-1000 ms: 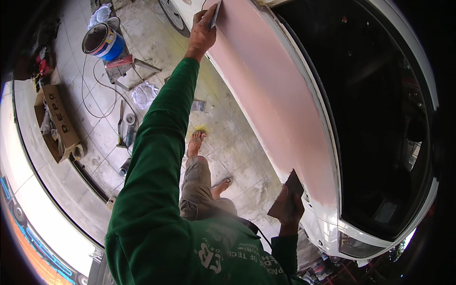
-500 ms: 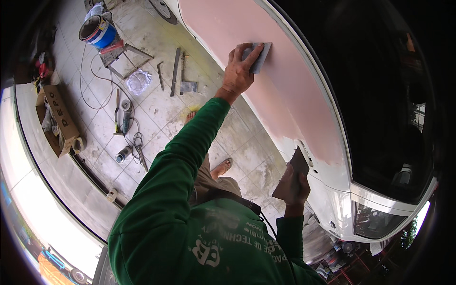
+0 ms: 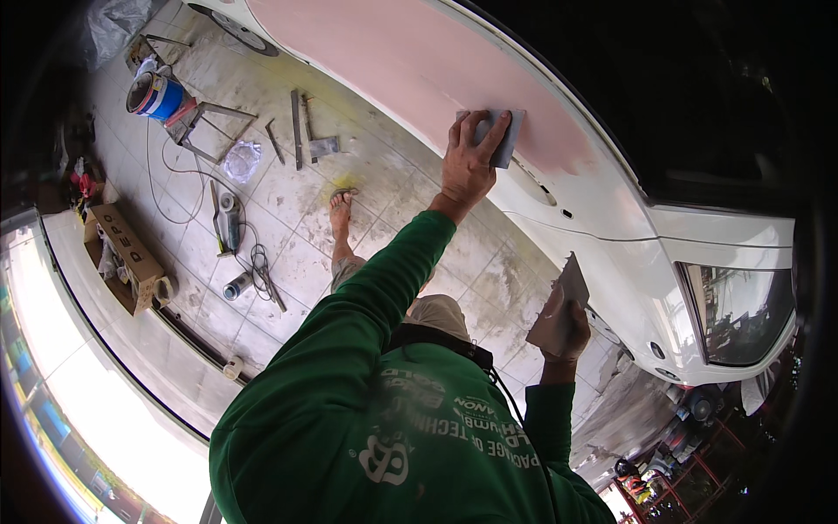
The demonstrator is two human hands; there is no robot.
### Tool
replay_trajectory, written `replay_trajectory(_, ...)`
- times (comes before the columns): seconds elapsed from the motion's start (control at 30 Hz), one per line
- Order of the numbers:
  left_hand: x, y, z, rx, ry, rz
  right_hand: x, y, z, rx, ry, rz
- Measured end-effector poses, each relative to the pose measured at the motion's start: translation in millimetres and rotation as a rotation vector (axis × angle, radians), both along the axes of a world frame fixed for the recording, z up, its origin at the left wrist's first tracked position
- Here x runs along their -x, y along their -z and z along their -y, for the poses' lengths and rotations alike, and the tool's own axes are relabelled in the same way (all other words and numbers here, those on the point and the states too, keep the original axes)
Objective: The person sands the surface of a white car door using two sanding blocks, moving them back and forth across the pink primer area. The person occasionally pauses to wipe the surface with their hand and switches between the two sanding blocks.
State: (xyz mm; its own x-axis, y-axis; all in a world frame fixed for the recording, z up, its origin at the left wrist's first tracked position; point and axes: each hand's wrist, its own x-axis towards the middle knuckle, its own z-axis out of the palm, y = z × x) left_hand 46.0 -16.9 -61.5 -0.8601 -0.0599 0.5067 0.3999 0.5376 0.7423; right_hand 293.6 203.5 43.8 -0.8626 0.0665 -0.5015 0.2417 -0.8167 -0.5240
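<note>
Well, sweatshirt lettering: the green sweatshirt (image 3: 349, 384) carries several lines of white print and a rounded white emblem, all upside down to the wearer looking down.
Carton print: big dark capitals run along the side of the cardboard box (image 3: 127, 249) on the floor at left.
Bucket label: the blue bucket (image 3: 160, 100) on its low stand wears a pale band, its print too small to make out.
Left arm: stretched well forward from the shoulder, green sleeve down to the wrist.
Left hand: this hand (image 3: 470, 170) holds a flat grey spreader (image 3: 506, 147), fingers spread over its face.
Right arm: bent and kept close to the body, low beside the car.
Right hand: closed round the lower edge of a dull brown-grey board (image 3: 556, 306), the hand (image 3: 572, 336) holds it tilted up, clear of the bodywork.
Spreader position: it looks laid against the car's side, just above the door-handle slot (image 3: 531, 183), near the rear end of the pink coat.
Pink coat: the matte pink layer (image 3: 384, 52) is broad and smooth, fading patchily into the glossy white car body (image 3: 611, 306).
Board: roughly four-sided, with a ragged upper edge.
</note>
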Motion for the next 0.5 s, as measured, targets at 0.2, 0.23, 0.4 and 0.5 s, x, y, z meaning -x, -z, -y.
replay_trajectory(0.2, -52.3, -9.5, -72.3, 0.001, 0.058, 0.045, -31.9, -1.6, -27.3, 0.048, 0.117, -0.033)
replay_trajectory(0.23, -59.4, -12.2, -80.7, 0.009, 0.076, 0.07, -35.6, -1.6, -30.9, 0.049, 0.113, -0.042)
replay_trajectory(0.4, -87.4, -25.5, -115.7, -0.024, 0.148, 0.083, -48.9, 1.7, -46.6, 0.004, 0.133, -0.039)
replay_trajectory(0.5, -106.0, -32.7, -124.0, 0.027, 0.354, 0.181, -43.5, 1.0, -45.5, -0.05, 0.175, -0.05)
